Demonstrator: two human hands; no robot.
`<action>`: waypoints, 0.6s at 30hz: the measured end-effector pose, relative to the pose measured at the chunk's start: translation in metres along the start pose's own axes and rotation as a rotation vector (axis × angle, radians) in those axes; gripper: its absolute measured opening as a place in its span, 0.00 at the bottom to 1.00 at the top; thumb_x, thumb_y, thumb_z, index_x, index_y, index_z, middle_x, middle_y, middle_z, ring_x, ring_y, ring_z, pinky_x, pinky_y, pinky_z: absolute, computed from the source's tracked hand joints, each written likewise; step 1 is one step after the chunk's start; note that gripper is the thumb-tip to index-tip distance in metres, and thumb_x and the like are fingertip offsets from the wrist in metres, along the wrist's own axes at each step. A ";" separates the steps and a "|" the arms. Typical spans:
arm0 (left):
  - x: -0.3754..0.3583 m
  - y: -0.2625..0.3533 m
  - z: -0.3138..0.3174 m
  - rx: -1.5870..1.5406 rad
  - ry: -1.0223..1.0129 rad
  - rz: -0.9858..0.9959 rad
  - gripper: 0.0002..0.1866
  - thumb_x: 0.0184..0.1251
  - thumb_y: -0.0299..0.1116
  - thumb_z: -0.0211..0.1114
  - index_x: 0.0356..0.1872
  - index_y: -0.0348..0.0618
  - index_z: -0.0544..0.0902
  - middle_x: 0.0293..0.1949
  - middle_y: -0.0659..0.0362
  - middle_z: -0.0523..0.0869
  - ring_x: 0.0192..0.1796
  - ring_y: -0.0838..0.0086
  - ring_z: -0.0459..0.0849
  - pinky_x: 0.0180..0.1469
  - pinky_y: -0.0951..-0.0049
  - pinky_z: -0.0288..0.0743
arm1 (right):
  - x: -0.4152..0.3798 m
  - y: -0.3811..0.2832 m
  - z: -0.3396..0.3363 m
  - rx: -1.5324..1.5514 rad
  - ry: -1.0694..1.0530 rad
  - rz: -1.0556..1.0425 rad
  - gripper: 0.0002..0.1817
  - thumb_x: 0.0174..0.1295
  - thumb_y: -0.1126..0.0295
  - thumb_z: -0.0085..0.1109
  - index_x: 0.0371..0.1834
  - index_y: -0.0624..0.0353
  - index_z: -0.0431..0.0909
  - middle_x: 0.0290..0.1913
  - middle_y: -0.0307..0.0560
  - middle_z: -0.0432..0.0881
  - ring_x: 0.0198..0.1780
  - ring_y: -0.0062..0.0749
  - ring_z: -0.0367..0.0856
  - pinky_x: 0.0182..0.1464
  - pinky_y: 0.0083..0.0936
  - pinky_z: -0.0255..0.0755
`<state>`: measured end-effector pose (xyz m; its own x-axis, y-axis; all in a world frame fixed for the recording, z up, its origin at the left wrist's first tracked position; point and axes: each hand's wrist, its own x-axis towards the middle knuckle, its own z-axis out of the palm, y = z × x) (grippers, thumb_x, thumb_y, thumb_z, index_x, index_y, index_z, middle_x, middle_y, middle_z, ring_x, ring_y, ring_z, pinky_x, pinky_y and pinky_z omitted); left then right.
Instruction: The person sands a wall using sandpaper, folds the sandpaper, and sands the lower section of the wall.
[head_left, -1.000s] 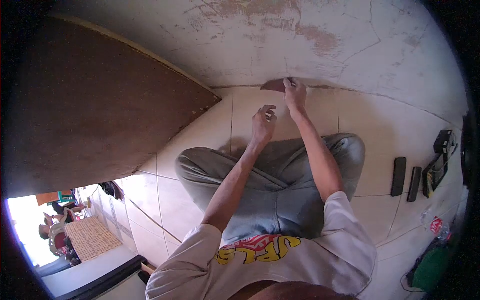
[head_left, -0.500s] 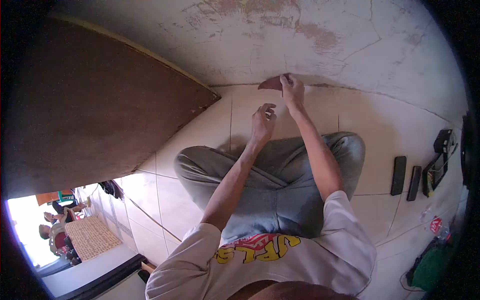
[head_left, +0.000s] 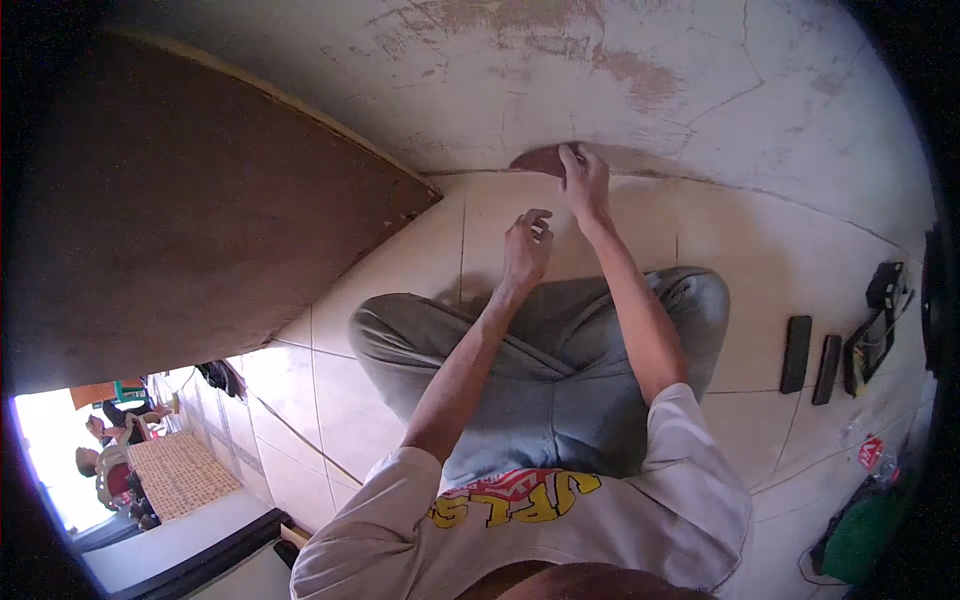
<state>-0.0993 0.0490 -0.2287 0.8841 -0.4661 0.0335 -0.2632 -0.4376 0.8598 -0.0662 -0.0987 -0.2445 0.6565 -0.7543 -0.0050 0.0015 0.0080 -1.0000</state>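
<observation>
A reddish-brown piece of sandpaper (head_left: 538,160) lies against the foot of the wall (head_left: 640,110), where it meets the tiled floor. My right hand (head_left: 586,183) grips its right end, thumb and fingers closed on it. Nearer to me, my left hand (head_left: 527,248) hovers above the floor tiles, below and left of the right hand. Its fingers are loosely bent and apart, with nothing visible in them. The wall's paint is scuffed and cracked, with reddish-brown patches.
A large dark brown panel (head_left: 200,210) stands on the left. On the right lie two black oblong objects (head_left: 796,354) (head_left: 827,369), a black device (head_left: 870,345), a plastic bottle (head_left: 875,455) and a green item (head_left: 860,535). People sit far off at lower left.
My right hand and the sandpaper have shifted slightly up and left along the wall; the sheet now lies flatter against it. The left hand stays nearly in place.
</observation>
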 end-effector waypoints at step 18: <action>0.000 0.001 -0.001 0.012 -0.032 -0.048 0.16 0.56 0.24 0.58 0.47 0.42 0.79 0.37 0.51 0.84 0.36 0.65 0.83 0.40 0.66 0.77 | 0.003 0.026 -0.002 -0.200 -0.020 -0.418 0.13 0.63 0.61 0.57 0.30 0.61 0.77 0.20 0.34 0.70 0.19 0.16 0.67 0.18 0.20 0.63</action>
<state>-0.0989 0.0494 -0.2269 0.8831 -0.4686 -0.0244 -0.2256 -0.4695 0.8536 -0.0663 -0.1019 -0.2703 0.6450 -0.6531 0.3969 0.1248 -0.4224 -0.8978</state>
